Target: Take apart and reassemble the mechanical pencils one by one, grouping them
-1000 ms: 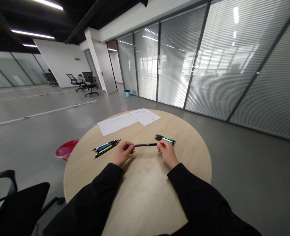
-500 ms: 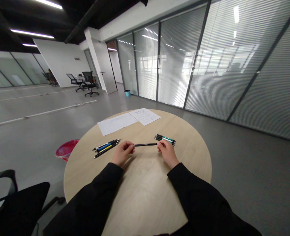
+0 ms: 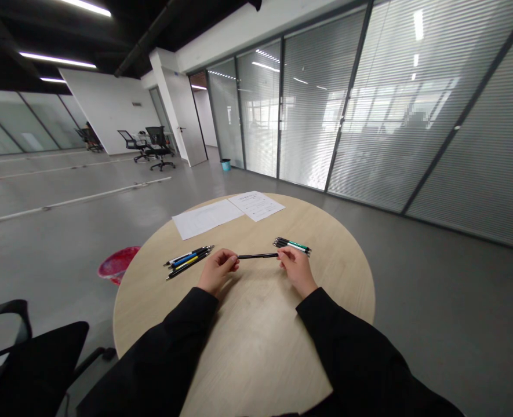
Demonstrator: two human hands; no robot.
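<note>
**One black pen [image 3: 258,256], held at both ends**

One round wooden tabletop [image 3: 256,353] carries everything in hand. Beside its left edge on the floor stands one red bin [image 3: 117,264]. Two paper sheets lie near the far edge, a left sheet [image 3: 207,219] and a right sheet [image 3: 257,206], meeting or nearly so.

Two hands rest low over the middle. The left hand [image 3: 218,271] has its grip pinched on one end of the black pen; the right hand [image 3: 297,269] has its grip pinched on the other. The pen lies level between them, in front of the sheets — whether it touches the wood, I cannot tell.

Two groups of pens flank the hands. The left group [image 3: 183,260] looks like four or so, with blue and yellow among them; the right group [image 3: 298,246], just beyond the right hand, shows at least three, one green, but overlap prevents a sure count.

The single held pen should be light, stiff and rather smooth — apt to roll if loosed, hardly fragile. Fingertips near each end, or around the mid-barrel, would suit it.
</note>
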